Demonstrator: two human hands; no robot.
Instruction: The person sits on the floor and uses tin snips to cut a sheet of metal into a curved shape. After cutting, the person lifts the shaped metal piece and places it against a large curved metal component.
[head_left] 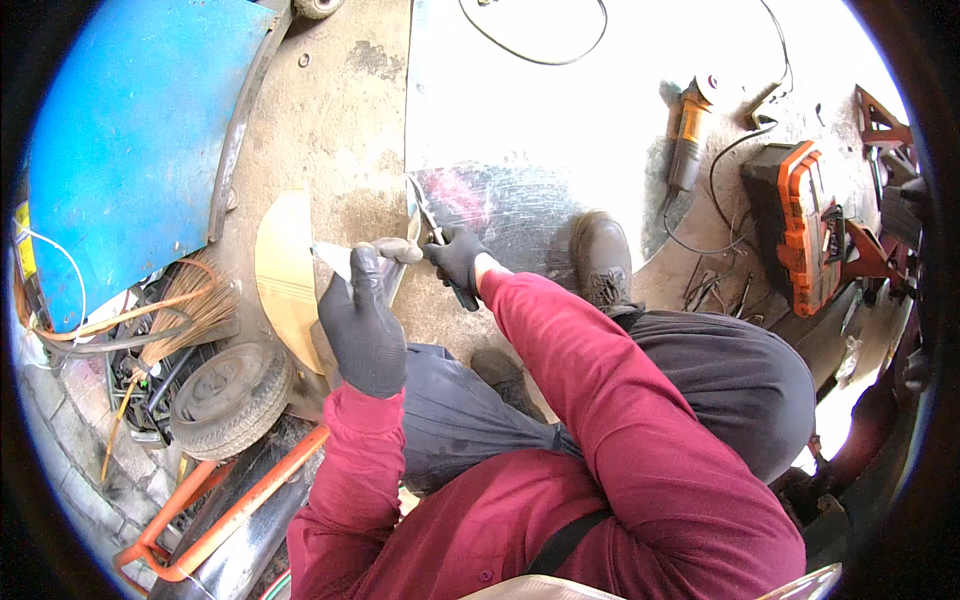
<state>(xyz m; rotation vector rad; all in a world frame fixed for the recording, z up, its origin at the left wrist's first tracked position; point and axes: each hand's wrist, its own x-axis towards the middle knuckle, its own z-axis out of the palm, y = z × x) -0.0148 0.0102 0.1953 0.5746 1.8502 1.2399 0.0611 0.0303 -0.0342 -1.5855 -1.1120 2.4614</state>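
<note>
My left hand [365, 325], in a dark glove, is closed on a piece of sheet metal [334, 259], thumb pointing up. Much of that piece is hidden by the hand. In my right hand [456, 257], also gloved, is a pair of metal shears [428, 214], gripped by the handles. Their blades point away from me at the near left edge of a large shiny metal sheet [530, 110]. Whether the blades bite into metal cannot be made out. A tan half-round piece [283, 270] lies just left of my left hand.
An angle grinder [688, 135] with its cable rests on the big sheet; my boot [602, 255] presses on its near edge. An orange-and-black toolbox [795, 225] stands to the right. On the left are a blue panel [150, 130], a straw broom [195, 305] and a wheel [230, 400].
</note>
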